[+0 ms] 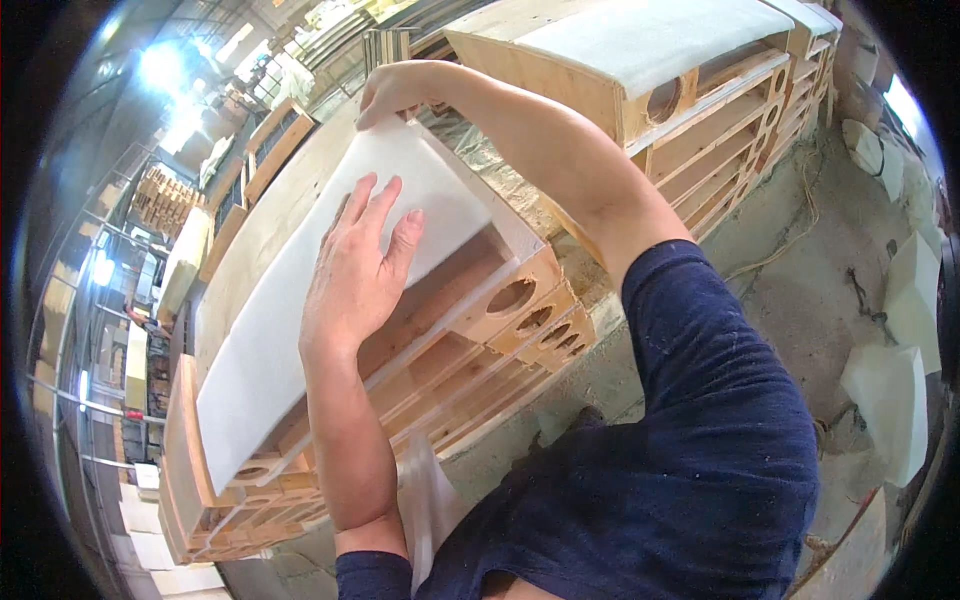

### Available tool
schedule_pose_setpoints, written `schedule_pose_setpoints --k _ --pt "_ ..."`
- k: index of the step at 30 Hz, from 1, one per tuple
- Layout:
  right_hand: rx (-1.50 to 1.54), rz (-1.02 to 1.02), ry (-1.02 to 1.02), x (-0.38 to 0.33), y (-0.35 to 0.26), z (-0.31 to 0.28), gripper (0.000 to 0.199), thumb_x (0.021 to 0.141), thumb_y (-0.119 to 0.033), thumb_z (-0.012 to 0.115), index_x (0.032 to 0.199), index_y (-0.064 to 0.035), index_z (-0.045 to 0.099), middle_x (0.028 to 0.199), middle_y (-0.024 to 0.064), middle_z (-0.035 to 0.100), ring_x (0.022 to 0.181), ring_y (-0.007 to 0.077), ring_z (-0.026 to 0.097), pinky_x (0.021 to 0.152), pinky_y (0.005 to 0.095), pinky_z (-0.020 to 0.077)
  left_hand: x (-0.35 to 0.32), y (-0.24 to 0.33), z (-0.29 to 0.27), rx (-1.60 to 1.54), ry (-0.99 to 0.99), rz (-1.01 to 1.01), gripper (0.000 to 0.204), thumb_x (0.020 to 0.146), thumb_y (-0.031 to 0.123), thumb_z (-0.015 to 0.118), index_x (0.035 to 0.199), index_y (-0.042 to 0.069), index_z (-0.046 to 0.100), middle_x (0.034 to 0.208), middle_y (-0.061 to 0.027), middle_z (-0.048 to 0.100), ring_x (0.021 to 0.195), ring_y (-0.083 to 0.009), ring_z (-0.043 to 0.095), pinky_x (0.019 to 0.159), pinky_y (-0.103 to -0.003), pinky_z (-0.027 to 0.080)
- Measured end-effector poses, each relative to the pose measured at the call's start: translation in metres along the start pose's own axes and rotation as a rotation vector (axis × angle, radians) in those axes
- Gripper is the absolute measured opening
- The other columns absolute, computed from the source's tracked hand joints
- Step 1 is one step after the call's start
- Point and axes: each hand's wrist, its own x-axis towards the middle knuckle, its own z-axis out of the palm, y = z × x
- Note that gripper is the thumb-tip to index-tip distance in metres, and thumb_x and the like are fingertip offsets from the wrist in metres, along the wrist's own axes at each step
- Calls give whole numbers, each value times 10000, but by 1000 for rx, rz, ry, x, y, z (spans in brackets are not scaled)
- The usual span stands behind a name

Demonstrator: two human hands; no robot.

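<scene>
Left grip [352,262] on sheet [262,372] — lengthwise, up-right

Upper-left light [163,68] produces strong glare; fisheye distortion bends edges near the rim; black vignetting fills the corners

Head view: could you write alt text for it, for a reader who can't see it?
A spread left hand is over a white sheet that covers part of a wooden frame, with the right hand at the sheet's far end. A second frame with a white top stands beyond, to the right.
</scene>
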Motion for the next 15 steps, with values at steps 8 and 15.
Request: schedule_pose_setpoints --k 8,15 --pt "230 -354 -28 18 -7 -6 321 727 -318 741 927 -66 738 791 16 678 676 126 568 585 282 419 27 9 23 185 -186 -13 652 954 557 341 1462 150 305 1536 -168 183 1420 -361 146 1140 -517 117" --pt "113 -354 60 25 45 18 311 726 -268 736 955 -57 729 930 68 714 877 163 651 807 302 485 32 2 31 84 -279 -41 687 940 609 303 1473 176 287 1536 -164 196 1426 -351 143 1137 -529 104"
